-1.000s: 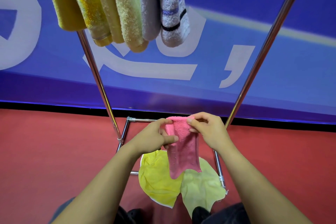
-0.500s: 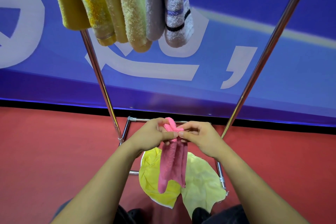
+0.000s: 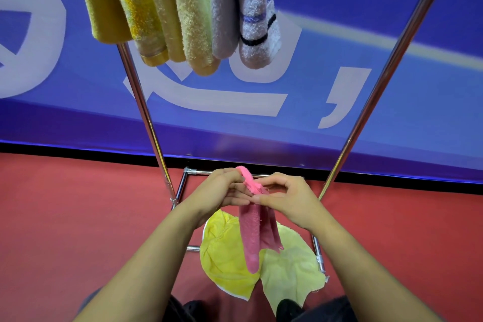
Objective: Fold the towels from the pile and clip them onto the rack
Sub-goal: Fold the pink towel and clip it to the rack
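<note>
While both the left hand (image 3: 222, 189) and right hand (image 3: 286, 197) pinch the half-folded pink towel (image 3: 252, 232) low between the rack (image 3: 142, 102) legs, several towels (image 3: 183, 13) already hang above, two yellow towels (image 3: 230, 261) remain floored.

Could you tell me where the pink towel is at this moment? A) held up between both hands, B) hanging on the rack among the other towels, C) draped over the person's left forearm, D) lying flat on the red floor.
A: the left hand and right hand both pinch the top of the pink towel, which hangs down above the yellow towels on the floor.
</note>
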Action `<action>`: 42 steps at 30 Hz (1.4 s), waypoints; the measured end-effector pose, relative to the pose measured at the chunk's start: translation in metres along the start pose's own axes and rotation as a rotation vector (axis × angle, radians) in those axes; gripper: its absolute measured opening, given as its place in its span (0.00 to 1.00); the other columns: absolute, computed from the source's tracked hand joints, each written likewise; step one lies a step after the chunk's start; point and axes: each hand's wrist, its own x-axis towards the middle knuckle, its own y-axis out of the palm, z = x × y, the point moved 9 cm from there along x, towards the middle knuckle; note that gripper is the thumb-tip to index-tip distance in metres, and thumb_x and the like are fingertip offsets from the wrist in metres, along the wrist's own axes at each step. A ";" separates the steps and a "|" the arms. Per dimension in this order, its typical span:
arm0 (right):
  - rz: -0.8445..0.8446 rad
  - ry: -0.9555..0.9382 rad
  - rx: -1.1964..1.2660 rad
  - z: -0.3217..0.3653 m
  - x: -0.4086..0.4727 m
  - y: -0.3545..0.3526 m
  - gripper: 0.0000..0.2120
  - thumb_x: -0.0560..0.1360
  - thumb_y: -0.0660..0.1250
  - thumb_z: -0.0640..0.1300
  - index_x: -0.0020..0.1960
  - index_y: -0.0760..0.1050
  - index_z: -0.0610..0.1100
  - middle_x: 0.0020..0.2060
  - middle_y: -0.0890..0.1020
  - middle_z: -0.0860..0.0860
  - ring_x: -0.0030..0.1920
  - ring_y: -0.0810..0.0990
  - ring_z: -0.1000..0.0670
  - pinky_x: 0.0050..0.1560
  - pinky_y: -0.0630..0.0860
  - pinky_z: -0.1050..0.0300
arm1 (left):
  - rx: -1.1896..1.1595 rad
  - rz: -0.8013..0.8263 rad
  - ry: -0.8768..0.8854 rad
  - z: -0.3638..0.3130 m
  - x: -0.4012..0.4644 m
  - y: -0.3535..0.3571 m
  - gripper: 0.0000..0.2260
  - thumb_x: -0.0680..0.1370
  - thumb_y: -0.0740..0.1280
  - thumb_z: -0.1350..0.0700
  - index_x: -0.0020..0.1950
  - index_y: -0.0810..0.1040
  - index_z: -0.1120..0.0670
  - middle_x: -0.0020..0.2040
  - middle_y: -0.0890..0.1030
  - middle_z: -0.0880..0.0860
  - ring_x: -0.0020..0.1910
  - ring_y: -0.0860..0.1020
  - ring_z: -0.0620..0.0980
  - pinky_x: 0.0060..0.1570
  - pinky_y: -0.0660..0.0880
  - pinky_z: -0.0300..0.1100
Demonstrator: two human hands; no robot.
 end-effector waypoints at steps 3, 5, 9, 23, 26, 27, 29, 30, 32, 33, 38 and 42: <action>-0.069 0.033 -0.057 -0.004 -0.001 -0.001 0.16 0.65 0.83 0.40 0.48 0.83 0.50 0.44 0.87 0.50 0.44 0.86 0.51 0.49 0.81 0.58 | -0.071 0.014 -0.012 0.005 0.002 0.000 0.16 0.70 0.62 0.56 0.54 0.76 0.62 0.40 0.81 0.61 0.40 0.85 0.58 0.52 0.84 0.48; -0.121 0.036 -0.090 -0.006 0.000 -0.004 0.15 0.65 0.83 0.40 0.46 0.82 0.52 0.43 0.87 0.49 0.41 0.85 0.52 0.46 0.79 0.59 | -0.093 0.020 -0.016 0.009 0.005 0.001 0.19 0.69 0.62 0.55 0.57 0.75 0.61 0.44 0.80 0.63 0.43 0.84 0.58 0.51 0.83 0.47; -0.166 0.005 -0.112 -0.001 0.001 -0.010 0.10 0.70 0.80 0.41 0.46 0.83 0.52 0.44 0.87 0.51 0.43 0.85 0.52 0.48 0.82 0.55 | -0.154 0.010 -0.027 0.010 0.007 0.003 0.21 0.69 0.62 0.56 0.59 0.75 0.63 0.49 0.81 0.65 0.46 0.84 0.59 0.49 0.83 0.46; -0.303 -0.037 -0.134 0.009 0.003 -0.033 0.07 0.76 0.74 0.39 0.49 0.83 0.50 0.46 0.85 0.51 0.39 0.85 0.51 0.47 0.82 0.53 | 0.823 -0.493 0.472 -0.045 -0.017 -0.020 0.11 0.73 0.77 0.46 0.45 0.78 0.50 0.52 0.84 0.43 0.52 0.82 0.46 0.55 0.78 0.48; -0.326 -0.035 -0.090 0.013 0.001 -0.036 0.05 0.77 0.73 0.38 0.52 0.83 0.45 0.48 0.85 0.47 0.33 0.85 0.51 0.43 0.81 0.59 | 0.589 -0.443 0.452 -0.040 -0.013 -0.023 0.13 0.70 0.81 0.52 0.40 0.77 0.51 0.43 0.85 0.45 0.40 0.83 0.43 0.48 0.80 0.47; -0.330 -0.044 -0.070 0.016 0.001 -0.036 0.06 0.77 0.72 0.38 0.52 0.83 0.46 0.49 0.85 0.47 0.34 0.86 0.51 0.42 0.80 0.61 | 0.543 -0.435 0.455 -0.041 -0.013 -0.023 0.14 0.70 0.81 0.53 0.40 0.76 0.52 0.40 0.84 0.47 0.36 0.81 0.43 0.45 0.80 0.46; -0.329 -0.063 -0.016 0.020 0.001 -0.034 0.07 0.78 0.71 0.36 0.52 0.83 0.47 0.50 0.85 0.46 0.39 0.87 0.49 0.42 0.79 0.64 | 0.473 -0.415 0.501 -0.045 -0.016 -0.020 0.14 0.71 0.80 0.55 0.42 0.75 0.52 0.36 0.80 0.47 0.33 0.77 0.43 0.39 0.77 0.41; -0.327 -0.067 0.021 0.021 0.001 -0.032 0.08 0.78 0.71 0.36 0.51 0.83 0.47 0.51 0.85 0.45 0.41 0.87 0.48 0.43 0.80 0.64 | 0.444 -0.399 0.525 -0.047 -0.017 -0.019 0.13 0.72 0.79 0.56 0.44 0.75 0.51 0.35 0.78 0.46 0.33 0.76 0.42 0.38 0.75 0.39; -0.320 -0.076 0.083 0.024 0.003 -0.029 0.08 0.78 0.70 0.35 0.51 0.83 0.47 0.53 0.84 0.45 0.47 0.87 0.47 0.45 0.83 0.60 | 0.421 -0.366 0.552 -0.050 -0.020 -0.016 0.12 0.74 0.78 0.57 0.50 0.77 0.48 0.35 0.76 0.45 0.33 0.75 0.41 0.39 0.73 0.36; -0.316 -0.081 0.105 0.025 0.004 -0.028 0.09 0.78 0.70 0.35 0.52 0.83 0.47 0.53 0.84 0.45 0.49 0.86 0.47 0.46 0.83 0.59 | 0.418 -0.353 0.562 -0.050 -0.021 -0.016 0.12 0.75 0.77 0.57 0.53 0.78 0.47 0.35 0.75 0.44 0.34 0.75 0.41 0.40 0.73 0.36; -0.306 -0.093 0.185 0.033 0.007 -0.020 0.08 0.79 0.69 0.35 0.53 0.83 0.46 0.54 0.85 0.44 0.52 0.86 0.46 0.47 0.82 0.61 | 0.363 -0.344 0.600 -0.055 -0.029 -0.018 0.17 0.78 0.74 0.58 0.65 0.77 0.48 0.40 0.75 0.45 0.40 0.76 0.41 0.45 0.75 0.36; -0.285 -0.091 0.222 0.039 0.008 -0.007 0.08 0.80 0.68 0.35 0.57 0.82 0.41 0.51 0.87 0.46 0.46 0.87 0.51 0.48 0.81 0.63 | 0.217 -0.266 0.559 -0.053 -0.032 -0.012 0.23 0.78 0.73 0.61 0.72 0.73 0.53 0.47 0.77 0.53 0.44 0.77 0.41 0.47 0.75 0.32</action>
